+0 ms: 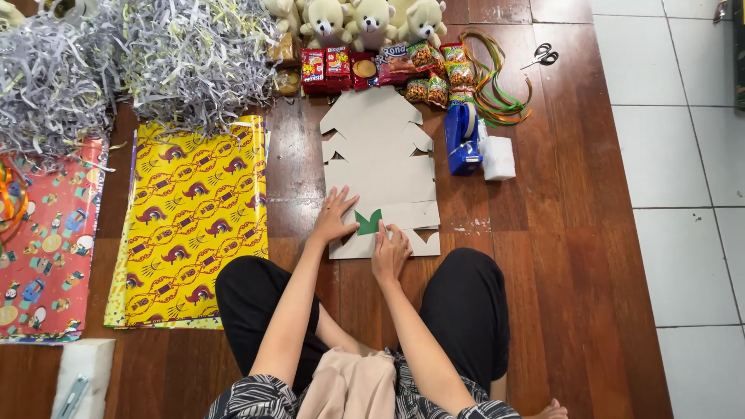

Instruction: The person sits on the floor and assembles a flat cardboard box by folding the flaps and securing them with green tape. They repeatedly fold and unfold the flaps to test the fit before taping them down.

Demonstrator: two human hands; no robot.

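We sat on a dark wooden floor (559,256) beside white tiles (683,178), with heaps of shredded paper (155,54) at the far left. Nearer lay a sheet of yellow patterned wrapping paper (194,217) and a red patterned sheet (46,240) at its left. Straight ahead of our knees lay the flat cardboard cut-outs (380,171), overlapped in a stack. Our left hand (334,217) lay spread open, palm down, pinning the card. Our right hand (390,252) was curled, its fingertips pinching the card's near flap just beside a small green shape (368,223) showing between the two hands. We judged that the fold would go best with the left hand pressing firmly and the right creasing slowly along the line. Beyond stood plush bears (372,19), snack packets (388,66), a blue tape dispenser (462,140), ribbons (500,93) and scissors (544,54)
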